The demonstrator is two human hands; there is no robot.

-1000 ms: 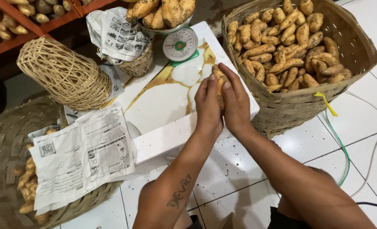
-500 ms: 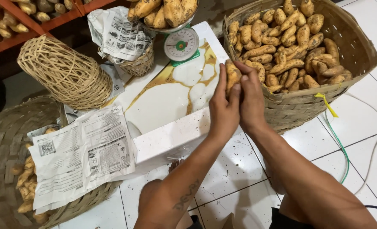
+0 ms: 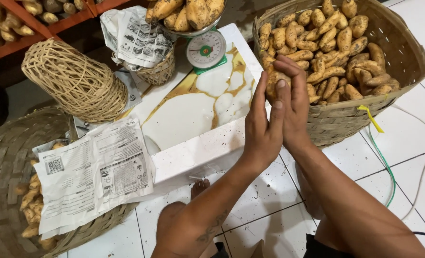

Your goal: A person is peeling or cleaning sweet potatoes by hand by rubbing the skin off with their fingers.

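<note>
The fingers (image 3: 280,98) of both hands are pressed flat against each other, palm to palm, with a single sweet potato (image 3: 273,81) caught between them — only its tan upper end shows past the fingertips. The left hand (image 3: 260,126) lies on the near side, its fingers straight and close together; the right hand (image 3: 296,102) backs it from the other side, its fingertips curling slightly over the top of the tuber. Held flat like that, the tuber is clamped by the palms rather than pinched, which looks like a hold suited to rubbing or rolling it clean — though the pictures cannot settle that.

The hands hang over the gap between the white box (image 3: 193,138) and the big woven basket (image 3: 403,62) at the right, which is heaped with more sweet potatoes, so the held one sits just beside the pile's near edge. On the box's marbled top, well within reach, stands a green dial scale (image 3: 206,50) whose pan is already loaded with tubers.

Further left an overturned wicker basket (image 3: 74,81) rests near a smaller basket lined with newsprint. Nearest the person on the left, a second wide basket (image 3: 11,148) holds smaller tubers under a printed sheet of paper (image 3: 95,169). All of it stands on a white tiled floor (image 3: 413,143).
</note>
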